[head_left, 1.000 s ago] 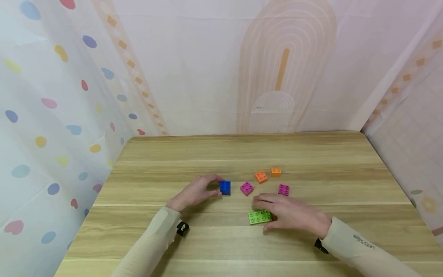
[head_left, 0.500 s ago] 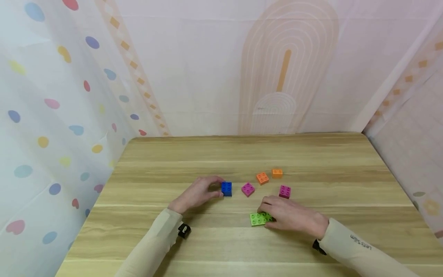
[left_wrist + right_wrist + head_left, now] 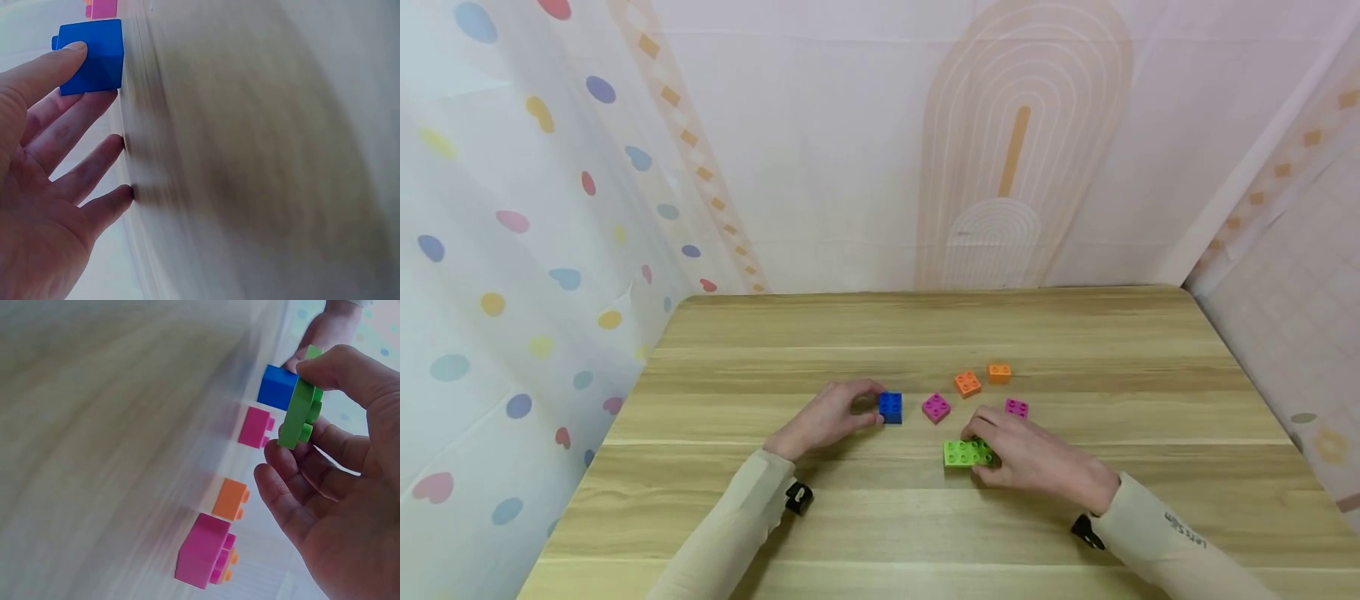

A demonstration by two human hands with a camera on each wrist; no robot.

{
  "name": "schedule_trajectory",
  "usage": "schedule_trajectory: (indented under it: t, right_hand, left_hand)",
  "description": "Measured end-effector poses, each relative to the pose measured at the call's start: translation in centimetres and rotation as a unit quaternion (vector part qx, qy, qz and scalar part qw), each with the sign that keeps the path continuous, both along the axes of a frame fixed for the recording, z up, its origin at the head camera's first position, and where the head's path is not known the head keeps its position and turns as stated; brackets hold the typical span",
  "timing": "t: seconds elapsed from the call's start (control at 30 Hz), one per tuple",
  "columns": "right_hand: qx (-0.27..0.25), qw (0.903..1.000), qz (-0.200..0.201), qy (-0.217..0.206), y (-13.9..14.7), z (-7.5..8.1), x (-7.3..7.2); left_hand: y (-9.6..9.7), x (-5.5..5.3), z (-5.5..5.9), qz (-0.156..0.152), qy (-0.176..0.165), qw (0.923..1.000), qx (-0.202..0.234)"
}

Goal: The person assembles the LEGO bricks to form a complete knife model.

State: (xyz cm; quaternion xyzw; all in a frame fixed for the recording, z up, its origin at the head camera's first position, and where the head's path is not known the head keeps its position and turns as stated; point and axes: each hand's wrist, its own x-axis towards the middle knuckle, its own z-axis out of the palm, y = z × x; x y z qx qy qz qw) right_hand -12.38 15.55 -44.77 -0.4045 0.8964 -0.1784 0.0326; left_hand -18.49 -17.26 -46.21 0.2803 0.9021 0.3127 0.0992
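Observation:
My left hand (image 3: 831, 419) pinches a blue building brick (image 3: 891, 407) that stands on the wooden table, thumb on one face and fingers on the opposite one. In the left wrist view the thumb lies on the side of the blue brick (image 3: 94, 59), while the other fingers spread with their tips at the tabletop. A longer lime-green brick (image 3: 958, 454), studs up, is pinched at its right end by my right hand (image 3: 1037, 458). The right wrist view shows the green brick (image 3: 297, 415) between thumb and fingers, raised off the table.
A pink brick (image 3: 936, 407) lies between the blue and green ones. Behind it are two orange bricks (image 3: 967, 384). Another pink brick (image 3: 1017, 407) sits just beyond my right hand, partly covered by it. A patterned curtain (image 3: 820, 167) hangs behind the table (image 3: 760, 333).
My right hand has closed its fingers on the green brick's right end and lifted it, moving it slightly away from me. The left hand stays at the blue brick.

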Motion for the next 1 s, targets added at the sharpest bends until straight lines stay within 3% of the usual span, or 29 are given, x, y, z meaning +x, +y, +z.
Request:
schedule_trajectory:
  t: [0.3, 0.5, 0.77, 1.0]
  right_hand:
    - [-0.031, 0.9984, -0.044, -0.021, -0.2, 0.4, -0.3]
    - [-0.059, 0.9965, -0.059, -0.011, -0.5, 0.7, -0.6]
    - [-0.081, 0.9942, -0.071, -0.002, -0.8, 1.0, -0.9]
    - [-0.085, 0.9931, -0.081, 0.006, -1.3, 1.1, -1.1]
  left_hand:
    - [0.0, 0.2, 0.0, -0.004, 0.001, 1.0000, 0.004]
    - [0.2, 0.5, 0.1, 0.000, -0.007, 1.0000, 0.004]
    - [0.3, 1.3, 0.2, 0.005, -0.006, 1.0000, -0.003]
    - [0.8, 2.2, 0.3, -0.010, -0.003, 0.9999, -0.007]
